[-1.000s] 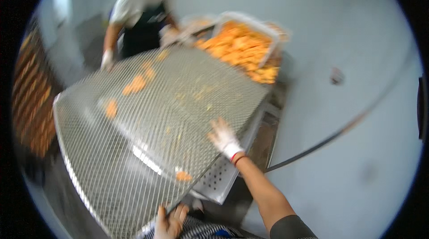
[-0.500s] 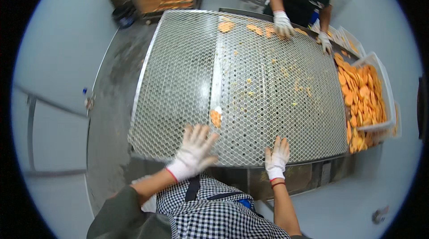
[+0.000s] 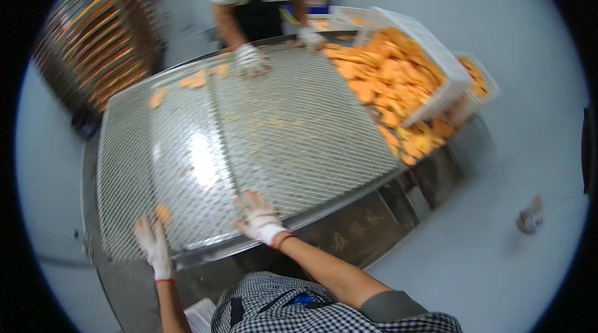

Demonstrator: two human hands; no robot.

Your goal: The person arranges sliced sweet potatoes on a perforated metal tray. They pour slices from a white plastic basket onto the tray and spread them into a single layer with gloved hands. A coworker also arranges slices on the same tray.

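Note:
A large metal mesh tray [image 3: 293, 165] spans the worktable before me. My left hand [image 3: 154, 247], in a white glove, lies at the tray's near left edge with its fingers apart. Just beyond its fingertips is an orange slice [image 3: 164, 213]. My right hand [image 3: 260, 218], gloved too, rests spread on the mesh by the near edge, holding nothing. Across the table a co-worker's gloved hand [image 3: 252, 60] touches the mesh, close to a few orange slices [image 3: 193, 80] along the far side. Small yellow-orange scraps dot the mesh.
At the right, orange slices [image 3: 392, 71] spill from a tipped white crate [image 3: 430, 34] onto the table end. Another white crate [image 3: 483, 80] of slices stands beyond it. A rack [image 3: 112, 46] of loaded trays is at the far left. The co-worker [image 3: 265, 3] stands opposite.
My view has swung to the right, so the table sits further left and tilted. Both my hands stay near the tray's near edge. The co-worker's hands remain at the far side.

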